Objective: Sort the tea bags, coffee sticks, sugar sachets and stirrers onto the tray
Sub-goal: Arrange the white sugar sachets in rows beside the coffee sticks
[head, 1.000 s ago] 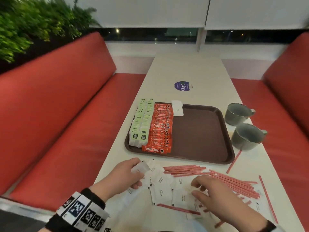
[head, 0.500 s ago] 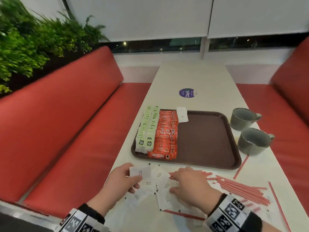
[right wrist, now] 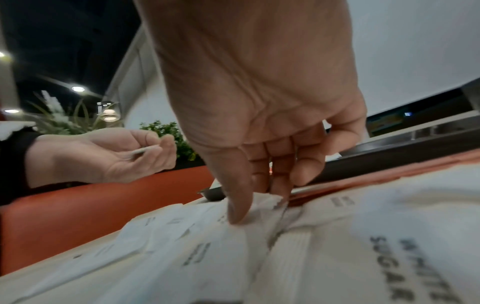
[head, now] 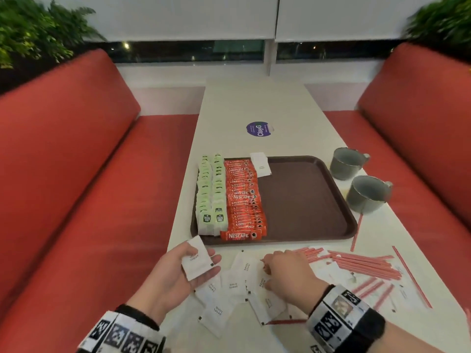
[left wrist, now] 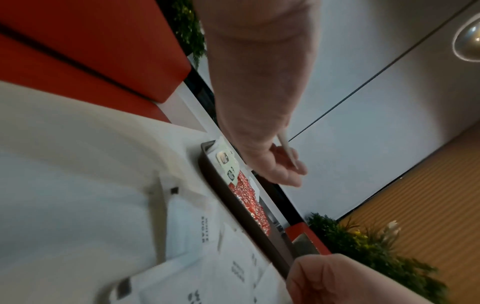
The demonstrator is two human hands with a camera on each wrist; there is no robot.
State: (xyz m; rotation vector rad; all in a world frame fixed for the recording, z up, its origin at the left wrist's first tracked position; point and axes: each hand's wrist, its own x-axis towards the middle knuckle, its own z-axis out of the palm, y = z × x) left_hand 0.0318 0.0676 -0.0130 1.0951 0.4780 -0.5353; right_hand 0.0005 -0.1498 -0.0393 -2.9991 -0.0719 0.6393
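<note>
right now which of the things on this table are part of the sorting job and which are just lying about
Part of the job:
- brown plastic tray
- green-and-white tea bags
- orange Nescafe coffee sticks
- white paper sugar sachets, one held in the left hand
- thin red stirrers
- right hand, picking at a sachet

Just lying about:
- two grey metal mugs
- round purple sticker

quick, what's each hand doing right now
Left hand: holding a white sugar sachet.
Right hand: pinching a sugar sachet in the pile on the table.
</note>
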